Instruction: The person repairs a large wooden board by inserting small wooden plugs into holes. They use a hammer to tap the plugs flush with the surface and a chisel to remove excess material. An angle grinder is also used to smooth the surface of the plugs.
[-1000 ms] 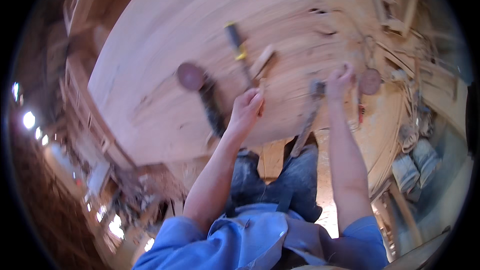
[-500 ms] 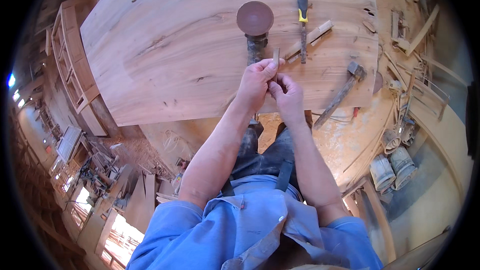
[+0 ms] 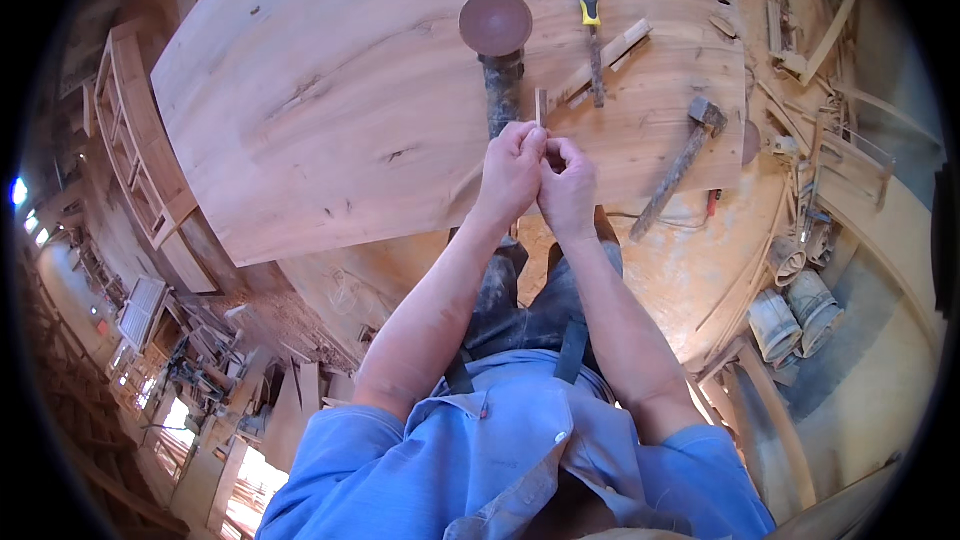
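My left hand [image 3: 510, 175] and my right hand [image 3: 567, 190] meet over the near edge of a large wooden panel [image 3: 330, 150]. Between them they pinch a small thin strip of wood [image 3: 541, 108], whose upper end sticks up past the fingers; its lower part is hidden. Just beyond my left hand lies an angle grinder with a round brown sanding disc [image 3: 496, 23] facing up. A chisel [image 3: 587, 0] with a black and yellow handle lies farther off, its blade beside a longer wooden stick [image 3: 600, 62]. To the right of my hands rests a hammer [image 3: 680, 165] with a worn wooden handle.
A wooden frame [image 3: 140, 140] stands left of the panel. Wood scraps [image 3: 800, 40] are heaped at the far right, with two whitish buckets [image 3: 795, 322] on the floor nearer me. Sawdust covers the floor, and more offcuts lie at the left.
The strip now shows a narrower side, and my fingers have drawn closer together around it. The panel and tools sit slightly higher in the view.
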`<control>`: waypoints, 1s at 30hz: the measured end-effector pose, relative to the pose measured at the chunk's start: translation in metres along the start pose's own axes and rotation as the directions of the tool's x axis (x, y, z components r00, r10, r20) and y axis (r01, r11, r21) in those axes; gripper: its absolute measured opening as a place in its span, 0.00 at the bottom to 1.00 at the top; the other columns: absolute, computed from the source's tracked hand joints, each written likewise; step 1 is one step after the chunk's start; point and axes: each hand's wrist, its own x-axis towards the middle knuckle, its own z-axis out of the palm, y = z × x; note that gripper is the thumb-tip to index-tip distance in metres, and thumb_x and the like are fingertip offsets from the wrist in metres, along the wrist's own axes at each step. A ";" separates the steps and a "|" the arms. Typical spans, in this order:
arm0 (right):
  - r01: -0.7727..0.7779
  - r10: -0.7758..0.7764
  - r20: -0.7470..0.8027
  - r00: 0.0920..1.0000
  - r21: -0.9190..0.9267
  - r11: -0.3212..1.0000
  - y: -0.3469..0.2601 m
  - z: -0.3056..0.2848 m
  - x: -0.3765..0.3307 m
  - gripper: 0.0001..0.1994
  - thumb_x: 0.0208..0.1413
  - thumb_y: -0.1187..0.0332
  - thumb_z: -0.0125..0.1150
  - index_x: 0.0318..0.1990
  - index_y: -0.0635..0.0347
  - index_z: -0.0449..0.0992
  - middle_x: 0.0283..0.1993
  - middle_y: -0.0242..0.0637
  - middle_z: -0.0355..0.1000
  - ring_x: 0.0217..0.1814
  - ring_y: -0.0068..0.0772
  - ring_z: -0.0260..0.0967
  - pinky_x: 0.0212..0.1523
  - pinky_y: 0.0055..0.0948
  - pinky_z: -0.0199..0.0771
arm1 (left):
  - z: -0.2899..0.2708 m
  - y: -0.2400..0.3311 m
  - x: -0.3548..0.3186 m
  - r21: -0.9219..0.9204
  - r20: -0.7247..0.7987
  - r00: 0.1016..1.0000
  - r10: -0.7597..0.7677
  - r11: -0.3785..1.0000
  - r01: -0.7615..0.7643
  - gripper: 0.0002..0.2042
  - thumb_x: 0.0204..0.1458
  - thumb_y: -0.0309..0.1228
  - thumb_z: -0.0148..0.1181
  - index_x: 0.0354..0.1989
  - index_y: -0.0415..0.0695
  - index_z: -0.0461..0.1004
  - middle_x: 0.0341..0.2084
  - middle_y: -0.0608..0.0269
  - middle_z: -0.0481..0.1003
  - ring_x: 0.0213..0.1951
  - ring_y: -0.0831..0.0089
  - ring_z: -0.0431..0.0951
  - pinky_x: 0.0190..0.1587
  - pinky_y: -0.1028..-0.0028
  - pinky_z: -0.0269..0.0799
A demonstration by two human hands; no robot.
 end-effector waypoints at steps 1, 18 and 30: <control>0.005 -0.004 0.017 1.000 -0.061 0.998 0.002 -0.005 0.004 0.06 0.64 0.73 0.61 0.43 0.67 0.79 0.33 0.35 0.79 0.36 0.23 0.75 0.38 0.28 0.76 | 0.002 0.000 -0.001 -0.040 0.016 1.000 -0.012 0.999 0.013 0.12 0.71 0.33 0.52 0.45 0.38 0.79 0.31 0.69 0.77 0.33 0.84 0.73 0.38 0.78 0.71; -0.139 0.113 0.096 0.989 0.330 0.934 0.056 -0.027 0.102 0.09 0.69 0.69 0.54 0.43 0.64 0.79 0.30 0.31 0.76 0.24 0.17 0.70 0.26 0.20 0.69 | 0.027 -0.002 0.095 0.624 -0.489 0.808 0.329 0.779 0.061 0.36 0.51 0.40 0.72 0.63 0.34 0.62 0.52 0.40 0.73 0.56 0.45 0.73 0.59 0.54 0.69; -0.162 0.135 0.090 0.987 0.478 0.863 0.074 -0.008 0.103 0.10 0.71 0.70 0.49 0.47 0.64 0.76 0.30 0.33 0.77 0.25 0.18 0.70 0.26 0.18 0.67 | 0.032 -0.009 0.090 0.608 -0.493 0.844 0.210 0.777 0.162 0.31 0.56 0.46 0.68 0.59 0.38 0.65 0.49 0.42 0.75 0.53 0.44 0.77 0.53 0.50 0.73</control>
